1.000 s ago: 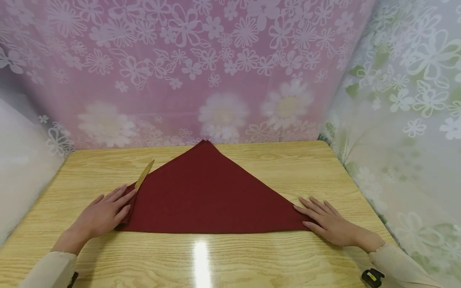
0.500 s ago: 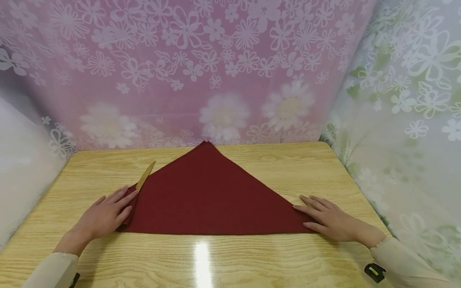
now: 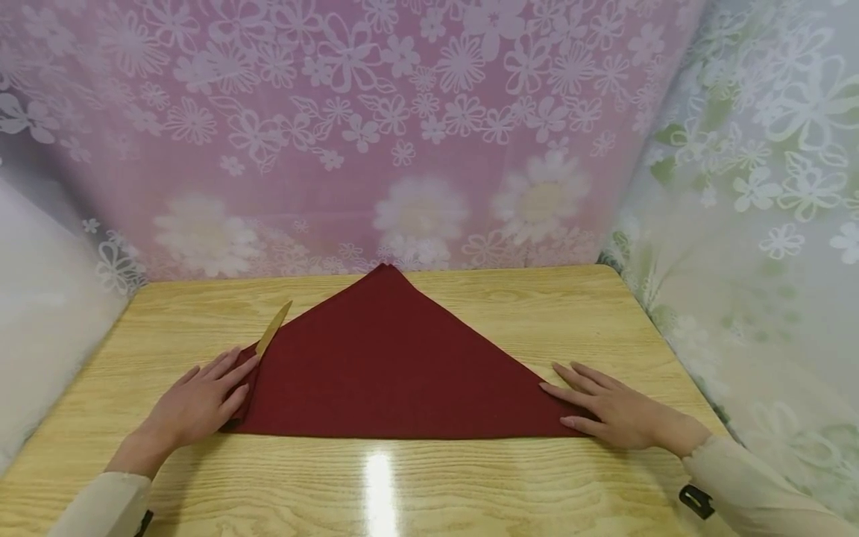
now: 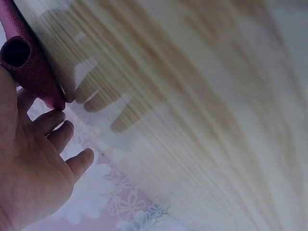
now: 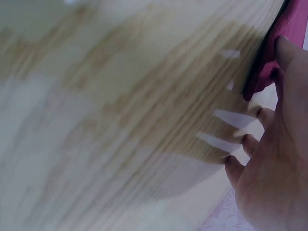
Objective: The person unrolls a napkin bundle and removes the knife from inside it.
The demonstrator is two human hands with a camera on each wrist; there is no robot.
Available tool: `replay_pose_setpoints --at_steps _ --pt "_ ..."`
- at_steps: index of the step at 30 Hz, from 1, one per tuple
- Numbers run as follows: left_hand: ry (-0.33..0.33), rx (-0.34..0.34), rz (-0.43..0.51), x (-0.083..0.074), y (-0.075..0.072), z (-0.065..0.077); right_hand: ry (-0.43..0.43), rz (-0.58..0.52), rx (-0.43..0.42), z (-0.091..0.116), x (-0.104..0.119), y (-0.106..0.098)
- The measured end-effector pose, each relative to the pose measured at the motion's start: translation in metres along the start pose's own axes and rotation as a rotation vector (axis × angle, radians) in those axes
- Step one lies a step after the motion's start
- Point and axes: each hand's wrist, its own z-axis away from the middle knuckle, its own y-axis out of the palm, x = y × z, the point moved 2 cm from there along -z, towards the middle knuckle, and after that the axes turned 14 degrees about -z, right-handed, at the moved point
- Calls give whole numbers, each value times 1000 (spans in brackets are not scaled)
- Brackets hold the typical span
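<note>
I see the dark red cloth (image 3: 396,365) spread in a broad triangle on the table (image 3: 537,477), its peak at the table's far edge and its long, straight side nearest the person. The left hand (image 3: 194,406) rests on the cloth's left end, fingers extended and gripping nothing. From the left wrist I can make out that end curling into a hollow fold (image 4: 41,77) just beside the palm. The right hand (image 3: 624,414) lies on the cloth's right corner, fingers straight, thumb and forefinger touching the fabric, the others reaching beyond its sloping edge; I see no grip there either. A tan, pointed sliver (image 3: 275,328) shows at the cloth's upper left edge, near the left fingertips; I can't tell what it is. Behind the cloth hangs a pink flowered sheet (image 3: 362,194).
</note>
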Motion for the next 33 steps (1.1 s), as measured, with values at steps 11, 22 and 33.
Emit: replay_pose_setpoints --at_steps 11,22,33 --pt "44 -162 -114 -12 -5 1 4 -7 -4 0 0 2" --pt "73 -130 -98 -21 -6 0 -22 25 -48 2 -1 1" --pt "77 -104 -38 -14 -4 2 -6 27 -44 9 -3 3"
